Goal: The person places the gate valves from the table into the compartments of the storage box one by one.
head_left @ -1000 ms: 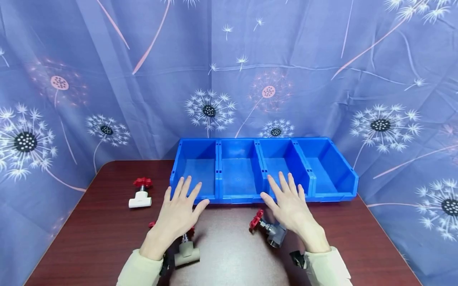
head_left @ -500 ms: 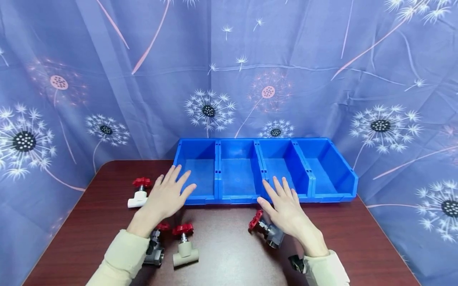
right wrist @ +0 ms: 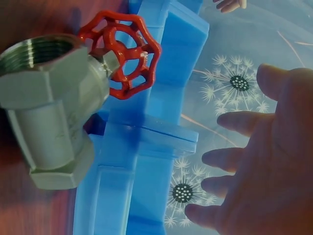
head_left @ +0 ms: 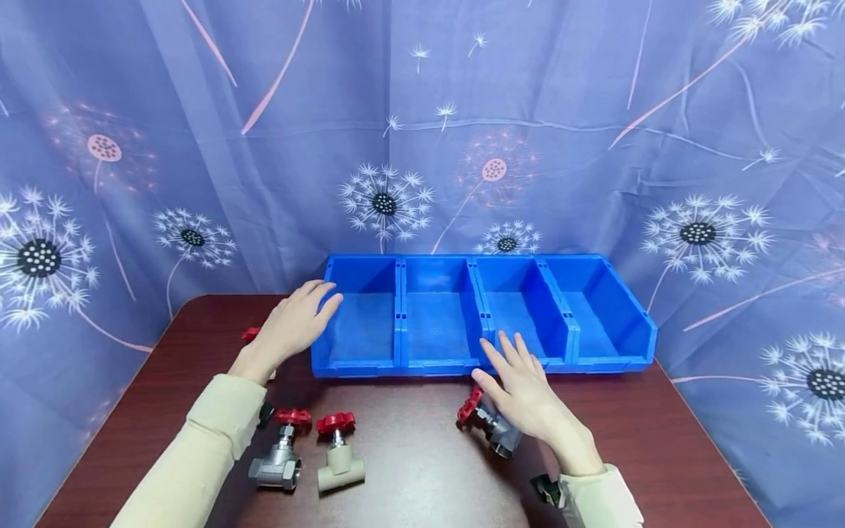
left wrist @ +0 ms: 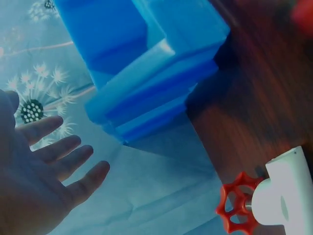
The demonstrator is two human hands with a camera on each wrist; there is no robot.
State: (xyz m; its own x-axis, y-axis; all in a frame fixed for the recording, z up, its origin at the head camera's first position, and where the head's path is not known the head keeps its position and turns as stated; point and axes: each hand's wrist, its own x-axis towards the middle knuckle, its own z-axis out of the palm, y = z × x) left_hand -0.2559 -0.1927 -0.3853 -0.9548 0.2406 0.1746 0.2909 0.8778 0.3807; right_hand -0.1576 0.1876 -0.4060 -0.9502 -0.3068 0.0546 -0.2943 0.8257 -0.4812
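Note:
My left hand [head_left: 290, 323] hovers at the left end of the blue bins [head_left: 356, 370], fingers relaxed and holding nothing. Below it is a white tee-shaped valve [left wrist: 286, 196] with a red handwheel, mostly hidden by the hand in the head view. My right hand [head_left: 531, 396] is held with spread fingers over the front of the third bin, also holding nothing. Under its thumb side lies a metal valve [right wrist: 54, 107] with a red handwheel [head_left: 470, 407]. A second metal valve [head_left: 277, 466] and a beige plastic valve [head_left: 340, 469] stand side by side near my left sleeve [head_left: 211, 433].
The bins form one joined row along the back of the dark red-brown table [head_left: 409, 440], with several open compartments. Right behind them hangs a blue curtain [head_left: 422, 88] with dandelion prints. A black strap piece [head_left: 546, 488] is at my right wrist.
My left hand has moved left and slightly away from me, its fingers drawing closer together, uncovering the metal and beige valves and covering the white one. My right hand has shifted slightly left and down.

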